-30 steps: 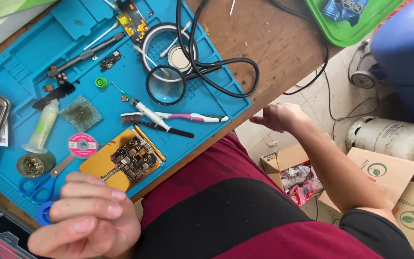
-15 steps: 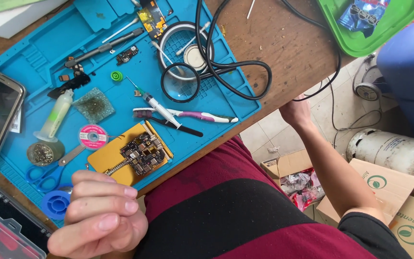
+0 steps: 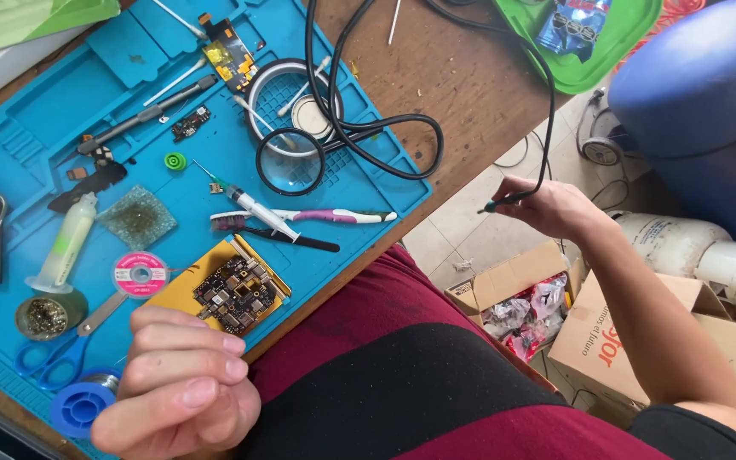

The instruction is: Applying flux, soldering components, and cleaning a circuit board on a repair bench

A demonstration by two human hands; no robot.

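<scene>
Down at about seven o'clock, closest to me, my left hand (image 3: 176,388) is curled into a loose fist with the fingers folded in; I cannot tell whether anything sits inside it. Just beyond its knuckles lies the circuit board (image 3: 233,294) on a yellow pad (image 3: 182,290), near the front edge of the blue work mat (image 3: 368,183). Beside the hand at nine o'clock are a blue solder spool (image 3: 78,407) and blue-handled scissors (image 3: 53,358), with a round tin of brass wool (image 3: 44,315) and a pink reel of wick (image 3: 140,274) a little farther on.

Out at three o'clock, past the table's edge, my right hand (image 3: 547,209) is pinched shut on the slim handle of a tool with a green-tipped end (image 3: 494,204), its black cable (image 3: 547,102) running up toward twelve o'clock and looping back over the mat.

Farther onto the mat, at about eleven o'clock from the board, a syringe (image 3: 253,204) lies across a toothbrush with a purple and white handle (image 3: 317,217), with a black tool just under them. Beyond those sits a round magnifier (image 3: 290,162), the cable coils lying over it. At ten o'clock there is a tube of flux (image 3: 66,243) and a grey square sponge (image 3: 136,218).

Farthest off, at one o'clock, a green tray (image 3: 589,60) rests on the wooden table (image 3: 453,77), and cardboard boxes (image 3: 606,341) stand on the floor below my right arm.
</scene>
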